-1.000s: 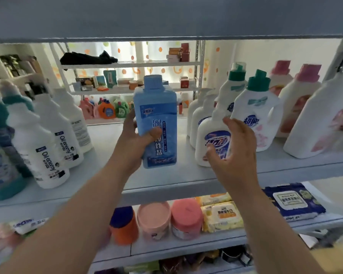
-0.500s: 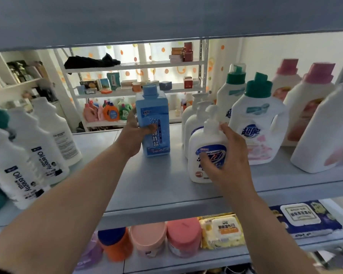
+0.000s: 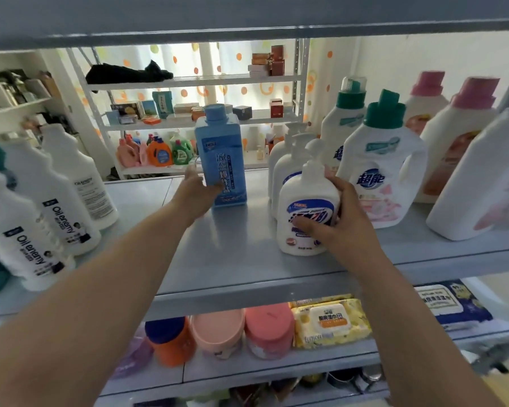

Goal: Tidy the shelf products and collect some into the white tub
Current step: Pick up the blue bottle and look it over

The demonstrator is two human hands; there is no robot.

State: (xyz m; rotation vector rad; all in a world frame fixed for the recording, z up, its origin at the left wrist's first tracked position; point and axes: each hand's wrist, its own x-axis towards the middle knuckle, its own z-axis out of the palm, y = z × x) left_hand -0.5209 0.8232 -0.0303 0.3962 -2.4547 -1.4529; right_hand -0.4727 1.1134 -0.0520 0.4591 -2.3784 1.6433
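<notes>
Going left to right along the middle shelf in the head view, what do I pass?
Oil enemy bottles → blue bottle → front pump bottle → green-capped jug → pink-capped bottles

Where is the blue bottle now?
Head view, centre: the blue bottle stands upright on the grey shelf, held by the left hand, left of the white pump bottles.

Bright backlight through the pale orange-dotted curtain (image 3: pixel 218 54) beyond the fingers (image 3: pixel 340 186) — grey metal shelf (image 3: pixel 241 245) beneath them dimmer; white plastic bottles (image 3: pixel 56 201) far left bowed, blurred.
</notes>
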